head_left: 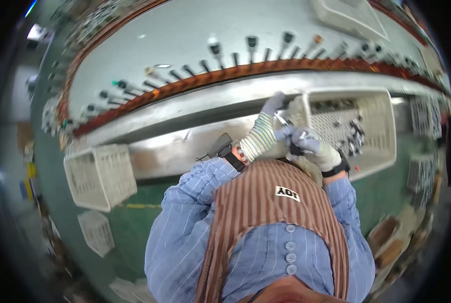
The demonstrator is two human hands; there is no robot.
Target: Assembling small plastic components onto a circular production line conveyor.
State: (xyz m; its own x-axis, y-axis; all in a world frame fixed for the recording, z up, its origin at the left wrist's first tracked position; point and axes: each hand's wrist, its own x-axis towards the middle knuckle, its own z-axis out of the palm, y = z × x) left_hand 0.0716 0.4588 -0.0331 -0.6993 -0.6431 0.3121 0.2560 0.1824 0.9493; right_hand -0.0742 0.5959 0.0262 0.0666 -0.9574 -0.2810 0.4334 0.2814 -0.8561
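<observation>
My left hand (262, 135), in a striped knitted glove with grey fingertips, reaches toward the near left wall of a white basket (394, 129). Its finger and thumb are stretched apart, and a small pale piece (282, 120) shows between them, too blurred to name. Right beside it, my right hand (317, 150) wears a pale glove with grey fingers. Those fingers are curled closed around a small dark part (295, 149) whose kind I cannot make out. Inside the basket lie several small dark and silvery parts (355, 137).
A metal ledge (180, 144) runs below a belt edge lined with several upright dark-headed parts (252, 44). Another white basket (101, 177) stands at the left, and a white tray (351, 17) lies at the far right. A dark device (220, 146) sits by my left wrist.
</observation>
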